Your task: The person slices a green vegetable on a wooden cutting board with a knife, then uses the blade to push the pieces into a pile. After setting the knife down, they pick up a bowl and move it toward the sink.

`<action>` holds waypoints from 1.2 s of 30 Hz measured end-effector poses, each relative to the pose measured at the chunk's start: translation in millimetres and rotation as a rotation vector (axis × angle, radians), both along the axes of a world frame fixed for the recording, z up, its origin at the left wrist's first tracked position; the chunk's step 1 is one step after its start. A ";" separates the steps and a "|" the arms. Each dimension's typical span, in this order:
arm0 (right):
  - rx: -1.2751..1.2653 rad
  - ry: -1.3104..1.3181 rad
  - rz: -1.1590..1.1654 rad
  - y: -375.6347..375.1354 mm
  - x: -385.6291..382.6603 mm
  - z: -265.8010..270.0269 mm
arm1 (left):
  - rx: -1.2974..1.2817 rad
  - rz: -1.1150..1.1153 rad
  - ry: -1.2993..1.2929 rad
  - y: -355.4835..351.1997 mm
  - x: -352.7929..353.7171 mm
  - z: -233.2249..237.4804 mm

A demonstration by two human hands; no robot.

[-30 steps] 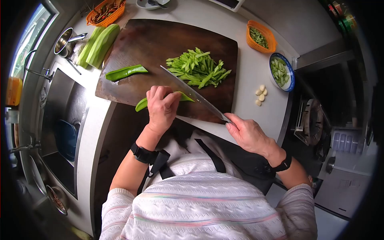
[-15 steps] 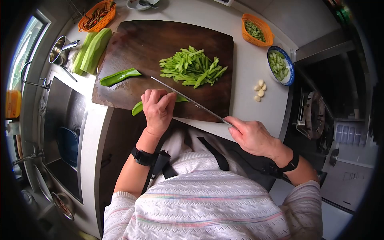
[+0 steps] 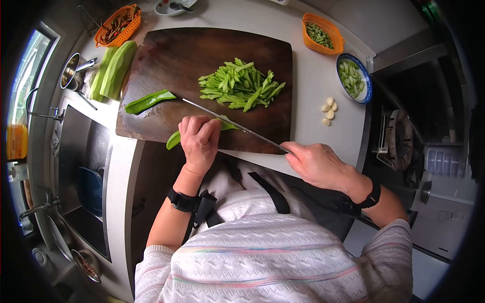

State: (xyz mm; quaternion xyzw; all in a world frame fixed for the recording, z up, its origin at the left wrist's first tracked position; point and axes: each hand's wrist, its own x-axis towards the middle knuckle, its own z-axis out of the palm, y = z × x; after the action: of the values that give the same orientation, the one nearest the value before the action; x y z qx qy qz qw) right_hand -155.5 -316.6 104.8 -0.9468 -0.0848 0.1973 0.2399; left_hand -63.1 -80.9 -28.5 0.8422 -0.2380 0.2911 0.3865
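My left hand (image 3: 200, 141) is closed over a long green pepper piece (image 3: 174, 140) at the near edge of the wooden cutting board (image 3: 172, 55). Both ends of the piece stick out past my fingers. In my right hand (image 3: 318, 164) is a knife (image 3: 235, 125); its handle is hidden in my grip. The thin blade slants up and left across the piece, close to my left fingers. Another green pepper piece (image 3: 149, 101) lies on the board's left side. Behind the blade sits a pile of sliced green strips (image 3: 240, 86).
Two peeled pale-green gourds (image 3: 117, 70) lie left of the board, near a metal pot (image 3: 70, 70) and the sink (image 3: 86, 146). Garlic cloves (image 3: 329, 112), a blue-rimmed bowl (image 3: 370, 90) and an orange basket (image 3: 321, 46) of green bits stand right. Another orange basket (image 3: 113, 38) holds dried-looking red pods.
The knife has shifted slightly left along the pepper piece, with my right hand moving along. My left hand keeps its hold. The whole view has shifted slightly.
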 end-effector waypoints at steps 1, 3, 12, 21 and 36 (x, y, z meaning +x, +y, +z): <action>-0.001 -0.007 0.012 -1.0 -1.6 2.3 | -0.001 0.000 0.000 -0.4 -0.1 0.3; -0.001 -0.012 0.027 -0.9 -2.6 7.0 | 0.001 0.004 0.014 0.8 -0.6 0.4; 0.024 -0.065 0.039 18.6 20.7 -20.6 | -0.013 -0.008 0.014 0.9 -0.1 -0.8; 0.006 0.001 0.032 6.3 8.8 6.7 | -0.004 0.006 0.029 1.4 -1.1 4.3; -0.018 0.034 0.018 6.4 19.9 -3.8 | 0.000 -0.004 0.036 3.3 -0.8 3.4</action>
State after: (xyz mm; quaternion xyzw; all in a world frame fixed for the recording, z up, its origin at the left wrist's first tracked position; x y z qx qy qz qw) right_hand -135.7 -310.2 101.0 -0.9446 -0.0873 0.2164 0.2308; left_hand -63.9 -77.6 -25.1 0.8467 -0.2329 0.2752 0.3913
